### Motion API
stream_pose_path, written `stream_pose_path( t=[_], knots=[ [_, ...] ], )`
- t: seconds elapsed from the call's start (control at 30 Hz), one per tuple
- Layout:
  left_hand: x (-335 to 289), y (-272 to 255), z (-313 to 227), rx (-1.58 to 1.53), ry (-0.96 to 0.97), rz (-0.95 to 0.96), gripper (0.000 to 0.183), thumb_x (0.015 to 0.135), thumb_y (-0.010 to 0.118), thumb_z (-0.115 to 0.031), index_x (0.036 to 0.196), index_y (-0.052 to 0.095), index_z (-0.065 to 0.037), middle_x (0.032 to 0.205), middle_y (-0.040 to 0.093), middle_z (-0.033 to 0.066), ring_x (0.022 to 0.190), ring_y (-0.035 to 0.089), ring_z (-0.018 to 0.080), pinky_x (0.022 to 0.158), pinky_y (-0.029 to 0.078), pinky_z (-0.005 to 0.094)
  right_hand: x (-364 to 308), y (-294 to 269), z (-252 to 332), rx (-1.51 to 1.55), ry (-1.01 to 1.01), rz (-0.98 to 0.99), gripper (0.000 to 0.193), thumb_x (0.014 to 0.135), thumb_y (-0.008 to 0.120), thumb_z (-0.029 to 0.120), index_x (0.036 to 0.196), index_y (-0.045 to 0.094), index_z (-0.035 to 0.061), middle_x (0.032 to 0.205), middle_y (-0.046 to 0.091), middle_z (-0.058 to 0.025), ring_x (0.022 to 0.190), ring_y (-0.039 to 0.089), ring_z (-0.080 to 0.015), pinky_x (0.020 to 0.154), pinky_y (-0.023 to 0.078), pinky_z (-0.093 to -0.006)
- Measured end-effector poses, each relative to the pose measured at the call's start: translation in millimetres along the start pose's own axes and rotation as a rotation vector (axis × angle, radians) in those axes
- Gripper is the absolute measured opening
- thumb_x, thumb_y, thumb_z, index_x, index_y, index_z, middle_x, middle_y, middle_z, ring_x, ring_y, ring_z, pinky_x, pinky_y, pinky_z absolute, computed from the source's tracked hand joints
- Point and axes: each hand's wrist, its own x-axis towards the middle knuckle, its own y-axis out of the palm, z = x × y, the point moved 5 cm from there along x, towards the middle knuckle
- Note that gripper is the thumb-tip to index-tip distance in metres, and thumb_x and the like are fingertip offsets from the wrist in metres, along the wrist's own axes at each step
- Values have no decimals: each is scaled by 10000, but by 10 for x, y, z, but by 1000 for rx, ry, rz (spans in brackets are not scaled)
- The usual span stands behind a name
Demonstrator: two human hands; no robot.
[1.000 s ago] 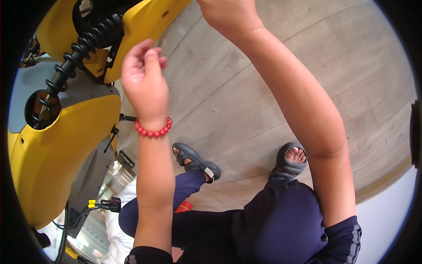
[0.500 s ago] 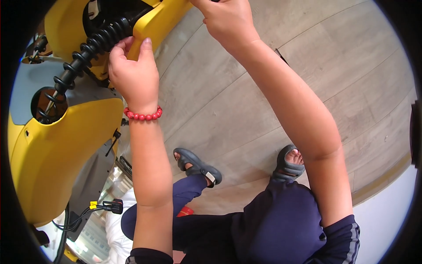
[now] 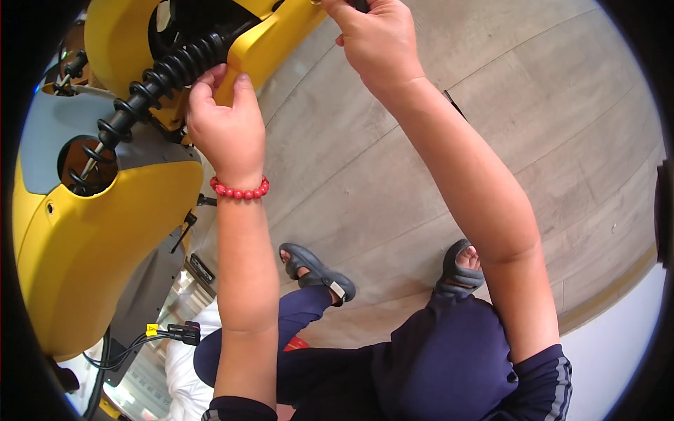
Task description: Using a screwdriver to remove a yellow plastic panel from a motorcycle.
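Note:
My left hand (image 3: 228, 137), with a red bead bracelet (image 3: 242, 193) at the wrist, grips the lower edge of a yellow body panel (image 3: 270, 52) between thumb and fingers. Just left of those fingers runs a black coil-spring shock absorber (image 3: 151, 88), slanting down into a round opening in the grey and yellow bodywork (image 3: 133, 245). At the top edge, my right hand (image 3: 386, 49) is closed around a small black object (image 3: 359, 5), mostly hidden by the fingers and cut off by the picture. Its fingertips are beside the far end of the yellow panel.
Below the bodywork hangs a black cable connector (image 3: 184, 332) with a yellow tag. A thin dark item (image 3: 454, 104) lies on the wood-look floor (image 3: 358, 161) behind my right forearm. My sandaled feet (image 3: 319, 272) are below, and a white wall (image 3: 618, 351) stands at lower right.
The yellow bodywork, shock absorber and both hands appear slightly lower and further right in the picture. More of the black object shows at my right hand. My left hand keeps its hold.

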Motion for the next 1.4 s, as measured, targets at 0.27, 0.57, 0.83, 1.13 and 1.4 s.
stream_pose_path(
  t=[0.27,0.57,0.83,1.13,1.4],
  knots=[
    [10,23,10,-23,-27,21,258,813,693,-119,1000,634,48,942,678,100,871,625,165,818,477,296,16,22,-105,12,-137,-11,84,906,596,92,928,623,15,697,535,50,574,442,-37,515,371,-210],
    [21,13,33,-47,-69,59,261,825,684,-111,1020,626,52,964,673,95,887,617,152,821,475,291,5,70,-40,93,-59,59,102,910,575,87,950,623,7,776,588,20,692,515,-67,640,432,-221],
    [21,-3,21,-37,-84,67,266,831,677,-112,1022,619,63,978,669,101,901,614,149,832,472,288,-53,72,4,-8,-112,-90,129,876,606,86,952,623,-16,784,635,-42,704,546,-111,677,457,-264],
    [25,5,53,-57,-56,70,239,840,661,-94,1022,621,56,979,669,88,884,612,139,823,475,283,9,12,10,-74,-88,-69,125,856,617,99,919,612,-8,678,569,-5,620,508,-97,598,432,-267],
    [60,-30,51,-37,-48,132,286,798,654,-138,1028,642,32,958,689,133,895,654,247,824,486,332,-422,-337,-7,-185,21,56,160,902,564,126,1013,607,18,720,516,9,649,489,-87,597,432,-254]
  ],
)
